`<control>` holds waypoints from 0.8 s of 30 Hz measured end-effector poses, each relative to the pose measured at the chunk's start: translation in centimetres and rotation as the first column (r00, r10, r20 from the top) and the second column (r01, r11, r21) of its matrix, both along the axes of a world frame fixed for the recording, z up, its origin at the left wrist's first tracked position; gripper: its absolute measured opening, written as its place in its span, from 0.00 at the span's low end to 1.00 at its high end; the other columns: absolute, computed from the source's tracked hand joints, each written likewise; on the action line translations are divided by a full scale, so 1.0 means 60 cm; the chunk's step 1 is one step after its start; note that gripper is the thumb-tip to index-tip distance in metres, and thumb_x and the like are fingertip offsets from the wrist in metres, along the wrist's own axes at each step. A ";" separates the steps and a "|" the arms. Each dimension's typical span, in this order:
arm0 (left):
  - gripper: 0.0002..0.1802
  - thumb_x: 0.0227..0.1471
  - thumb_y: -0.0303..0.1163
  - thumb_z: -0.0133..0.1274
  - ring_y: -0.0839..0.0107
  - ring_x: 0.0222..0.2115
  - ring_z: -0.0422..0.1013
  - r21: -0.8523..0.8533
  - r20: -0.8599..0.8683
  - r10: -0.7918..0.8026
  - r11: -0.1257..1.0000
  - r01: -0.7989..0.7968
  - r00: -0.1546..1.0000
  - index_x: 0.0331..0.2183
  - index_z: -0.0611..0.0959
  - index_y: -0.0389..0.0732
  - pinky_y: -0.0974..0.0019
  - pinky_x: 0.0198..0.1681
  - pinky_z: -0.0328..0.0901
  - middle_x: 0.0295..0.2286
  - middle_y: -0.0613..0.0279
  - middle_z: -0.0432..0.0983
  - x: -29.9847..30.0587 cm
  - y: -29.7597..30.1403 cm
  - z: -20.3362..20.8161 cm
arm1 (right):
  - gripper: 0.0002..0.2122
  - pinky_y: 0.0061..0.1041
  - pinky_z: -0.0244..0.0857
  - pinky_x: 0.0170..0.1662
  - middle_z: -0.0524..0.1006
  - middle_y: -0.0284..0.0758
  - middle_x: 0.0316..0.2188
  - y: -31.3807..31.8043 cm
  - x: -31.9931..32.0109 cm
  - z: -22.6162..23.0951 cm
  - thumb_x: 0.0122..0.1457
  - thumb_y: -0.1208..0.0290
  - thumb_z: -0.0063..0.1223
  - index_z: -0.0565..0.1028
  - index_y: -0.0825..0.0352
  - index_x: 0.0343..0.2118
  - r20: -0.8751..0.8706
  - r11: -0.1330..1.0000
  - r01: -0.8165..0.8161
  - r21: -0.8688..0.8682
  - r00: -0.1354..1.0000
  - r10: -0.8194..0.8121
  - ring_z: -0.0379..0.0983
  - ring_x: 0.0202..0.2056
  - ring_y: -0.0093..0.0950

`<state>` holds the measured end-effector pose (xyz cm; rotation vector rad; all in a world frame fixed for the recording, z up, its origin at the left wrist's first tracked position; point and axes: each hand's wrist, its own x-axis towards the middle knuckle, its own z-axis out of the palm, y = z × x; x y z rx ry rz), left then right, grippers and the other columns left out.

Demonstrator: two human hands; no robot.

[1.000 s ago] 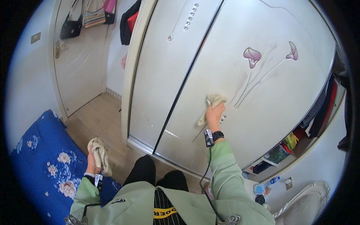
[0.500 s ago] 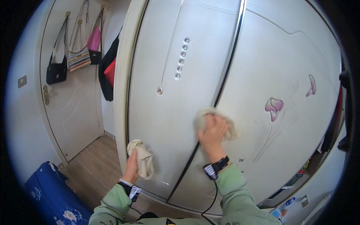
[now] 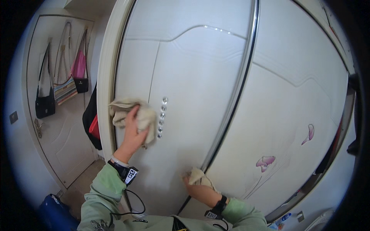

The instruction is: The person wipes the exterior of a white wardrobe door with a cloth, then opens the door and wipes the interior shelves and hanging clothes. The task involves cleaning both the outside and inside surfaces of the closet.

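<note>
Behind the left hand [image 3: 135, 135], a narrow white band [image 3: 115, 158] circles the wrist, with a black strap [image 3: 119, 167] just below it. That strap carries a small dark box [image 3: 131, 175] bearing a black-and-white label, and a thin black cable [image 3: 143, 204] loops down from it. Behind the right hand [image 3: 202, 192] sits a black wristband [image 3: 221, 204] with a similar labelled box [image 3: 211, 214]. Farther back from the hands, pale green sleeves [image 3: 96, 196] brighten toward the cuffs. Below the hands, the green jacket front [image 3: 158, 223] bears a small dark oval mark [image 3: 140, 220] and opens on a dark top [image 3: 177, 223] touched with yellow
</note>
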<state>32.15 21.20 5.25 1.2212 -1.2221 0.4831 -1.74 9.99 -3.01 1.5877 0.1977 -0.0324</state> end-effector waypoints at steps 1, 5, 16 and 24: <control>0.41 0.48 0.44 0.64 0.48 0.61 0.59 0.035 0.279 0.173 0.981 -0.190 0.945 0.62 0.71 0.44 0.46 0.66 0.51 0.60 0.45 0.62 0.005 -0.013 0.019 | 0.14 0.40 0.64 0.59 0.82 0.36 0.44 0.001 0.003 -0.003 0.60 0.69 0.50 0.81 0.70 0.44 -0.130 0.983 0.020 -0.184 0.991 -0.044 0.75 0.48 0.34; 0.45 0.43 0.46 0.65 0.42 0.63 0.54 0.168 0.539 0.349 0.847 -0.504 0.766 0.63 0.70 0.47 0.42 0.67 0.47 0.60 0.41 0.60 -0.008 -0.048 0.030 | 0.18 0.38 0.68 0.53 0.76 0.39 0.45 0.010 0.034 -0.011 0.54 0.74 0.53 0.75 0.71 0.49 0.139 0.902 0.177 0.393 0.959 -0.249 0.73 0.49 0.39; 0.42 0.47 0.40 0.63 0.47 0.56 0.66 0.189 0.551 -0.016 0.976 -0.106 0.834 0.64 0.70 0.52 0.46 0.58 0.63 0.52 0.51 0.73 -0.014 -0.070 -0.047 | 0.27 0.46 0.53 0.56 0.74 0.37 0.43 -0.044 0.206 0.033 0.38 0.76 0.62 0.74 0.61 0.48 0.846 0.502 -0.682 0.532 0.446 -0.290 0.68 0.47 0.41; 0.41 0.46 0.39 0.63 0.46 0.59 0.65 0.209 0.550 0.002 0.968 -0.140 0.835 0.62 0.72 0.51 0.44 0.63 0.57 0.58 0.50 0.69 0.031 -0.101 -0.114 | 0.30 0.46 0.50 0.59 0.75 0.41 0.46 -0.183 0.214 0.459 0.44 0.71 0.62 0.72 0.64 0.55 0.993 0.706 -0.699 -0.113 -0.066 0.094 0.67 0.52 0.43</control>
